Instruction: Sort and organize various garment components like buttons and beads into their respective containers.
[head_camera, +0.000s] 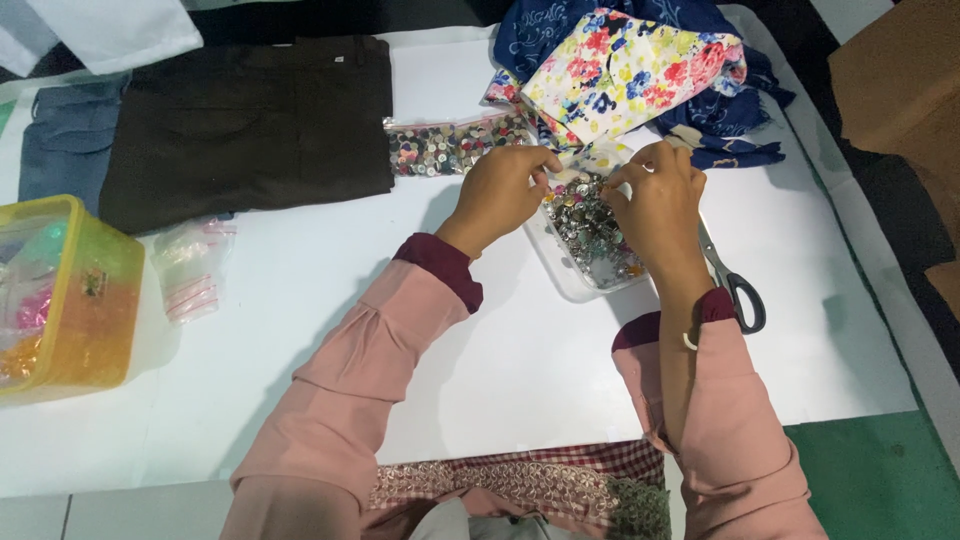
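you are holding both hands over a clear plastic container (572, 283) that is sitting on the white table (500, 370), just in front of you and a little to the right. it is filled with small silvery metal buttons (590, 230). your left hand (500, 190) is curling narrow, thumb and fingertips pinched together at the container's far rim, seemingly on a small piece, though what it is gripping is too small to tell. your right hand (655, 205) is hovering over the buttons with its fingers bent inward and close together, touching the same spot; whether it is pinching anything you cannot tell.

a pair of scissors (730, 275) is lying just beside your right wrist. a clear bag of mixed coloured buttons (450, 145) is lying beyond your left hand. floral fabric (630, 70) is resting on dark blue fabric (720, 125) behind the container. dark brown trousers (250, 125) are lying at far left, and a yellow plastic box (75, 300) is standing near the left edge, beside a small empty zip bag (190, 270).
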